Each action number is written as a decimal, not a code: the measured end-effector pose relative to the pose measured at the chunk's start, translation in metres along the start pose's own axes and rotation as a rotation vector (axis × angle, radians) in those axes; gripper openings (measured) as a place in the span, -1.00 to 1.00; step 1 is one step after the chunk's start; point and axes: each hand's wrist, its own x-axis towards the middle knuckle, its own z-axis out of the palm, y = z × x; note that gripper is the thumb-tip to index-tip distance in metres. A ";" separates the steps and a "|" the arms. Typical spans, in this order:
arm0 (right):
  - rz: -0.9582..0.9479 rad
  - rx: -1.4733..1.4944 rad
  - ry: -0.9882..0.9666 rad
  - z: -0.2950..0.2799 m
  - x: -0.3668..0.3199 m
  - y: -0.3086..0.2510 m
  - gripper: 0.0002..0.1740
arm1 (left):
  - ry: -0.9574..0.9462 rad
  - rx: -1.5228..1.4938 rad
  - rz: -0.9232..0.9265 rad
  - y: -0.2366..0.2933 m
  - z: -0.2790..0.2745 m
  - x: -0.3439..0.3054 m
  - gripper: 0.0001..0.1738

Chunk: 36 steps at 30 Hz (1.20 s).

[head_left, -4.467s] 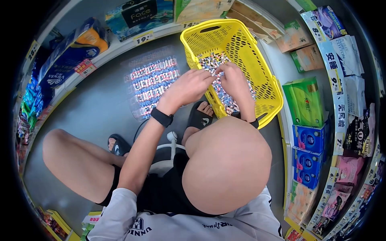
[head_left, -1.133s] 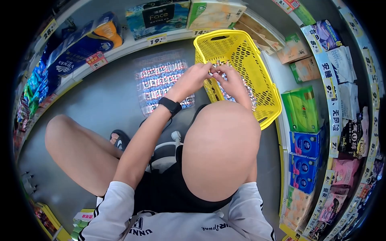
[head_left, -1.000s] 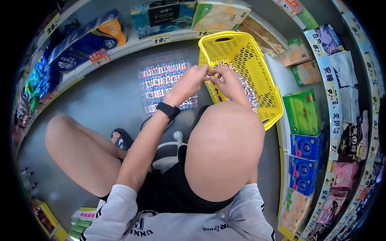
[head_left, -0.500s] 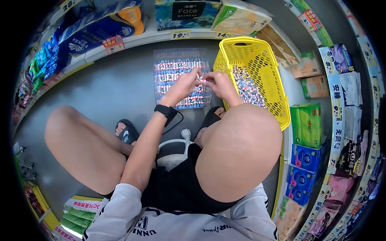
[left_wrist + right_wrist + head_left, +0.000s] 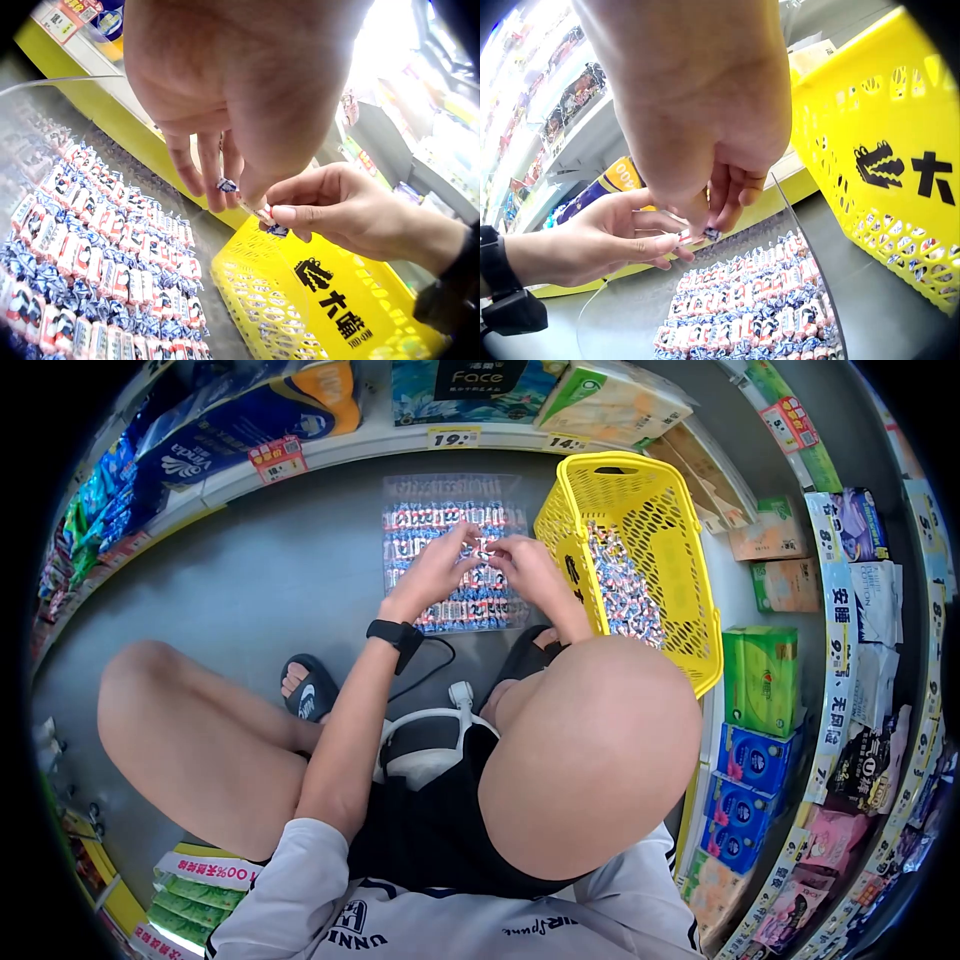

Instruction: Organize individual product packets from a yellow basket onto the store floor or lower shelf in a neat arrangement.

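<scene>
Pinching one wrapped candy [image 5: 691, 238] in both left grip [image 5: 440, 568] and right grip [image 5: 530, 572], risking tearing or dropping it onto candy rows [image 5: 757, 330] below by pulling unevenly.

Candies [image 5: 757, 300]: shiny wrappers, crinkled at twisted ends. Box [image 5: 452, 484]: clear, smooth plastic. Basket [image 5: 900, 206]: glossy plastic. Floor [image 5: 260, 570]: smooth. Shorts [image 5: 430, 830]: matt cloth.

"Face" on teal box [image 5: 520, 398]; "Vinda", upside down, on blue pack [image 5: 235, 435]; price tags [image 5: 453, 438] 19, 14 — 大嘴 on yellow basket [image 5: 300, 259]; 安睡 on shelf strip [image 5: 836, 650]; "NIKE" on sandal [image 5: 312, 692] — "UNNI…" across shirt [image 5: 430, 920]
</scene>
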 end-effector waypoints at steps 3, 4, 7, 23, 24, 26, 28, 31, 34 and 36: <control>0.052 -0.035 0.085 0.024 0.001 0.019 -0.80 | 0.140 0.257 -0.006 -0.019 0.005 -0.013 -0.58; 0.050 -0.031 0.081 0.033 0.000 0.024 -0.80 | 0.142 0.258 -0.012 -0.025 0.008 -0.019 -0.58; 0.129 -0.154 0.027 0.053 0.003 0.025 -0.82 | 0.162 0.391 -0.023 -0.037 0.025 -0.034 -0.66; 0.437 -0.230 0.018 0.109 -0.007 0.025 -0.75 | -0.033 0.649 0.013 -0.064 0.067 -0.057 -0.39; 0.438 -0.230 0.018 0.109 -0.008 0.025 -0.75 | -0.038 0.651 0.005 -0.063 0.067 -0.057 -0.39; 0.443 -0.200 0.050 0.110 -0.009 0.026 -0.78 | -0.031 0.648 0.010 -0.061 0.066 -0.056 -0.39; 0.440 -0.209 0.044 0.111 -0.011 0.029 -0.81 | -0.024 0.644 0.014 -0.059 0.065 -0.057 -0.40; 0.414 -0.208 0.065 0.112 -0.013 0.033 -0.86 | -0.050 0.641 -0.006 -0.057 0.065 -0.057 -0.42; 0.401 -0.179 0.099 0.112 -0.014 0.032 -0.88 | -0.056 0.638 0.002 -0.054 0.065 -0.057 -0.43; 0.413 -0.165 0.111 0.113 -0.013 0.032 -0.87 | -0.064 0.656 0.006 -0.054 0.066 -0.057 -0.46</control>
